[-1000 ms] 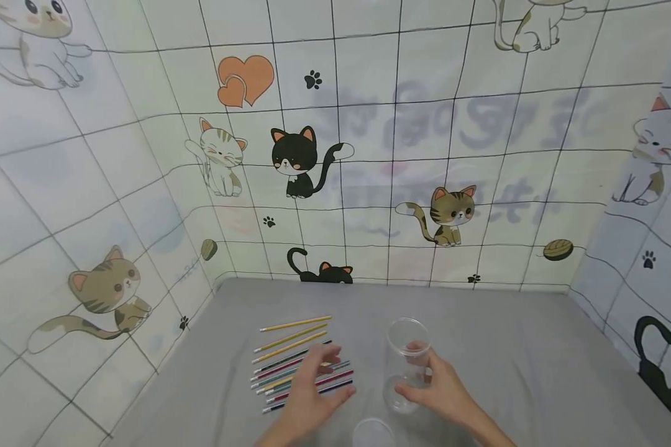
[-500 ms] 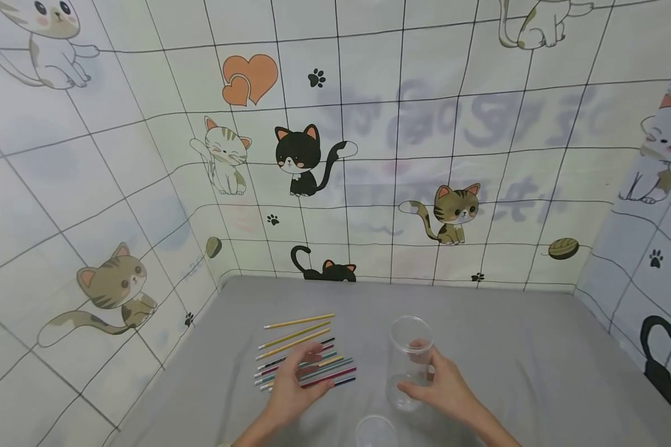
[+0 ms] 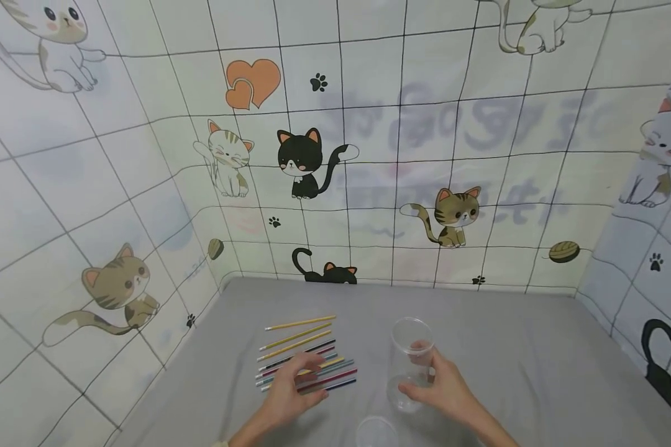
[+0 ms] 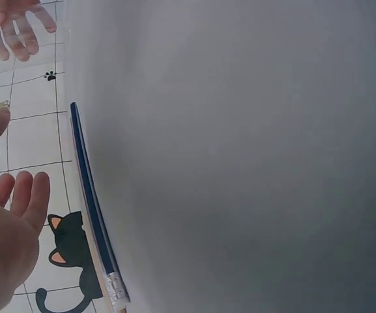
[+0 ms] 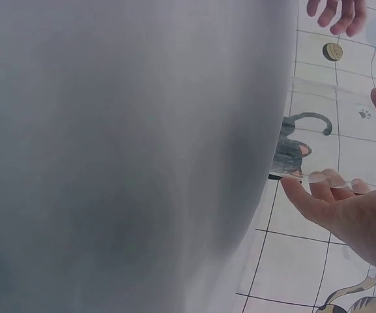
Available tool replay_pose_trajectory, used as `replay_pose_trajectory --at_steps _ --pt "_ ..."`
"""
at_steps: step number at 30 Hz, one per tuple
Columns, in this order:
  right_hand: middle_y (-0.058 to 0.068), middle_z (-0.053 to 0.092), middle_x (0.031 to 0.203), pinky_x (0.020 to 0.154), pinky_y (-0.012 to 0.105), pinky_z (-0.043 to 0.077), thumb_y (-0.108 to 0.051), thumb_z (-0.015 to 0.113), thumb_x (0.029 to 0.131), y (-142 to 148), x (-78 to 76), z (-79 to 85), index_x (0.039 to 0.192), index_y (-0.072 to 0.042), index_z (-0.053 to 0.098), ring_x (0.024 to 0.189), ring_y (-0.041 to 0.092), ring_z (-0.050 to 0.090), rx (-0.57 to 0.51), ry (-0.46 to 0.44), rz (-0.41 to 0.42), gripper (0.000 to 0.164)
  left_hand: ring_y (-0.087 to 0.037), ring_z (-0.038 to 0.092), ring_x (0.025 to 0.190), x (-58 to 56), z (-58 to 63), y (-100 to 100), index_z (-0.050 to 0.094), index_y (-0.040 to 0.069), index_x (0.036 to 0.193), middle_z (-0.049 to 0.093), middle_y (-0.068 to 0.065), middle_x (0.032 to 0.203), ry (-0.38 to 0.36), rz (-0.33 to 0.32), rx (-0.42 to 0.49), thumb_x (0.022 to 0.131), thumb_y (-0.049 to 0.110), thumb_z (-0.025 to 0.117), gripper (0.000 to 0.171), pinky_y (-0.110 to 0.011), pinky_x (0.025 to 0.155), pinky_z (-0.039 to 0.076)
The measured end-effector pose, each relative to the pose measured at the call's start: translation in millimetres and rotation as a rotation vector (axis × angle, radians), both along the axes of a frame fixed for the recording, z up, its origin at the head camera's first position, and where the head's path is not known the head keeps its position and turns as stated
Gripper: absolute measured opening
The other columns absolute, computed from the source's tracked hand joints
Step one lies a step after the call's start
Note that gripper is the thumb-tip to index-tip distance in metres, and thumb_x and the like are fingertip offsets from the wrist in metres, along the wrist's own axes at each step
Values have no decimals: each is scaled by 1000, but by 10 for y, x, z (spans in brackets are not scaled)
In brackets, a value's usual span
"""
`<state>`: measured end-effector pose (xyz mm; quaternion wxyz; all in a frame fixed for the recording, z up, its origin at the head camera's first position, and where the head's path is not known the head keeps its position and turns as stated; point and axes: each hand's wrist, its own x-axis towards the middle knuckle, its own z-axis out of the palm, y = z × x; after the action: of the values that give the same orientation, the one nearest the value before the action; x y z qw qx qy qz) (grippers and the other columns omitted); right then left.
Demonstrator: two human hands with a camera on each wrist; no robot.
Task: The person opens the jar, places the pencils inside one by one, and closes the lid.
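Observation:
My right hand [image 3: 450, 388] grips a tall clear plastic cup [image 3: 398, 366] standing upright, thumb in front and fingers round the far side. The right wrist view shows fingertips [image 5: 321, 179] against its see-through wall. To the left, several pencils [image 3: 300, 323] in yellow, red, grey-blue and dark colours lie side by side, white ends leftward. Over the near end of this row is my left hand [image 3: 287, 394], fingers loosely curved and thumb apart, hiding some pencils. Beside that hand, the left wrist view shows a dark blue pencil [image 4: 91, 195] with a silver band.
A round clear lid-like piece [image 3: 376, 431] lies at the near edge of the view, partly cut off. Grey cloth [image 3: 509, 360] covers the table. White sheets with cat drawings [image 3: 369, 186] close it in at the back and both sides.
My left hand has drawn left, away from the cup, and uncovered the right ends of the nearer pencils. The right hand keeps its hold on the cup. The head view has shifted slightly.

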<state>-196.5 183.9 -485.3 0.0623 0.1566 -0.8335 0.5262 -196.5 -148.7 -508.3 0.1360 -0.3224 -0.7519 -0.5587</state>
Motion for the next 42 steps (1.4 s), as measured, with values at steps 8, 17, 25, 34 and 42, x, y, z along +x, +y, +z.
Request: replay_pose_trajectory --at_steps 8,17,25,34,42 --pt "20 64 119 83 50 56 -19 90 72 13 14 18 127 -5 53 111 36 61 8 30 13 68 -23 63 99 -42 -38 39 62 4 118 63 -18 107 -10 -24 -16 66 -13 86 60 -50 76 58" --pt "19 65 118 84 49 56 -19 90 72 15 21 -23 128 -4 53 110 36 61 -4 24 10 69 -28 64 97 -49 -64 33 63 1 117 61 -27 107 -109 -32 -33 67 -16 82 57 -47 78 58" --pt "19 65 118 84 51 55 -18 90 72 13 27 -20 128 -5 53 111 36 61 10 27 15 68 -28 64 95 -48 -108 28 61 -5 115 59 -25 105 -73 -41 -58 67 -21 79 54 -48 77 58" --pt "18 65 118 83 50 56 -19 90 72 5 20 -28 128 -4 53 110 37 62 23 19 -5 70 -34 66 90 -52 -108 35 61 -7 115 61 -23 105 -83 -24 -161 67 -24 76 53 -38 75 59" --pt "21 65 118 84 50 56 -18 90 71 -4 19 -13 128 -4 53 110 40 61 9 15 0 69 -22 69 81 -75 -57 67 68 -5 106 63 -13 98 -108 38 -312 68 -22 73 43 -26 70 58"
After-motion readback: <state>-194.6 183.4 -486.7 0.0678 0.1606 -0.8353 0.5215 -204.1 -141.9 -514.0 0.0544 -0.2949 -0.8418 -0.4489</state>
